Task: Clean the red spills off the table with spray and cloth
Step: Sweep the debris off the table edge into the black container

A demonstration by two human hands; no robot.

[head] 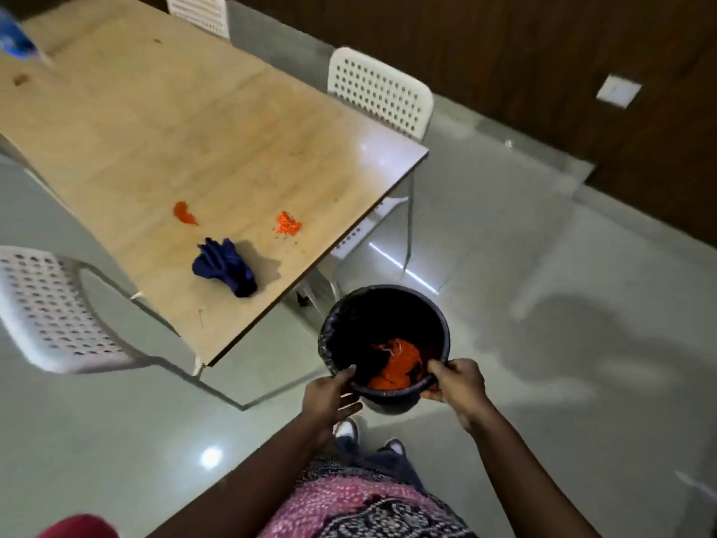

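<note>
Head view, items on hand.

Round black plastic bin, liner over the rim, orange-red waste at the bottom: held off the floor beside the table corner. My right hand has its grip closed over the near rim; my left hand rests on the rim and wall, fingers fairly straight, more steadying than clasping.

Crumpled dark blue cloth: lies on the light wooden table near its front edge, untouched. I judge it soft, light and limp; best pinched by the bunched middle.

Red spills: one smooth smear just beyond the cloth, one crumbly orange-red patch to its right, both still on the table. Fainter brown marks further up.

Blue object at the far left corner: blurred, possibly the spray; I cannot tell.

White perforated chairs stand around.
</note>
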